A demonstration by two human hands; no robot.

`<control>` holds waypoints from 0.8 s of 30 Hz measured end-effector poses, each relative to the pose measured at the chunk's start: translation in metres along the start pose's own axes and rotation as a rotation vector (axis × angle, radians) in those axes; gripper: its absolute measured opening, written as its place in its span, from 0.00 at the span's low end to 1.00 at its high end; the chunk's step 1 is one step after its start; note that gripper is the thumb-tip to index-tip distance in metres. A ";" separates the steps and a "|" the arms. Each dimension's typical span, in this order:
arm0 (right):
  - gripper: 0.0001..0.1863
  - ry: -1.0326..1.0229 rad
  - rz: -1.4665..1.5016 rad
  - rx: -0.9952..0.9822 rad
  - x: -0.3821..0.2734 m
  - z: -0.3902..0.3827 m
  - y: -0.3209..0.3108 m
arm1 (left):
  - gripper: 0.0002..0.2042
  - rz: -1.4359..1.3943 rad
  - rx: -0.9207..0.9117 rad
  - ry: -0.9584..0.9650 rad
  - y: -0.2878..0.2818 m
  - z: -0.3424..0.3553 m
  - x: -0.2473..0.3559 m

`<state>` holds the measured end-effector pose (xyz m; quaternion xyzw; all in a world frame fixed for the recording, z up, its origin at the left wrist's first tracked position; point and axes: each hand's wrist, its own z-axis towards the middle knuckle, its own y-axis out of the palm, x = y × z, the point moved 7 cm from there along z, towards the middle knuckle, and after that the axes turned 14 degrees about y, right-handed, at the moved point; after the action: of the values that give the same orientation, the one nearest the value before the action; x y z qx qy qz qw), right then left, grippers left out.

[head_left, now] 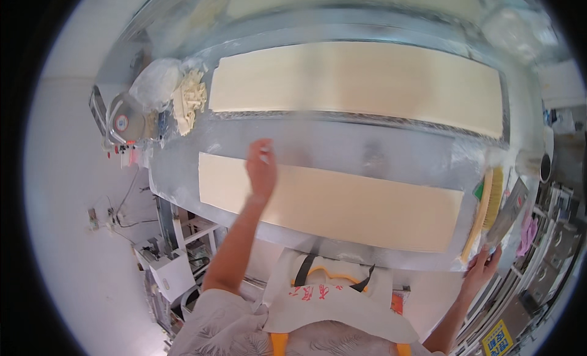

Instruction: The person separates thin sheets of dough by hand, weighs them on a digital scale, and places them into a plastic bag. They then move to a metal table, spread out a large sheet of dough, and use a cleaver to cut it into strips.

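Two long flat sheets of pale dough lie on the metal worktop: a near sheet [342, 203] and a far sheet [361, 81]. My left hand [262, 169] is above the left part of the near sheet, its fingers curled in. A small whitish spot shows between them; what they hold, if anything, cannot be made out. At the table's right front corner, my right hand [485, 264] closes round the handle end of a wide-bladed knife [509, 212]. The blade points away from me, beside a long wooden-backed brush [491, 200] with yellow bristles.
A heap of dough strips [189, 101] and a clear plastic bag [156, 84] sit at the far left, near a round-topped scale-like device [126, 120]. A metal cup [538, 166] stands at the right edge. Flour dusts the worktop [257, 131]. Shelving [205, 233] is below left.
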<state>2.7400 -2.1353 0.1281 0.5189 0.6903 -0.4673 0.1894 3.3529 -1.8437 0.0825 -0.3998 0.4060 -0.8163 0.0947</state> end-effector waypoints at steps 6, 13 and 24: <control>0.10 0.154 0.017 -0.263 -0.041 -0.154 0.196 | 0.09 0.198 0.217 -0.041 -0.084 0.128 -0.230; 0.08 0.146 -0.068 -0.407 -0.030 -0.298 0.394 | 0.10 -0.073 0.141 -0.043 -0.046 0.171 -0.303; 0.12 -0.241 -0.368 -0.551 -0.162 -0.398 0.724 | 0.07 -0.390 0.177 -0.061 -0.058 0.172 -0.345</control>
<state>3.5385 -1.8698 0.1195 0.2562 0.8451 -0.3478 0.3150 3.7168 -1.7421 -0.0129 -0.4853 0.2445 -0.8393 -0.0179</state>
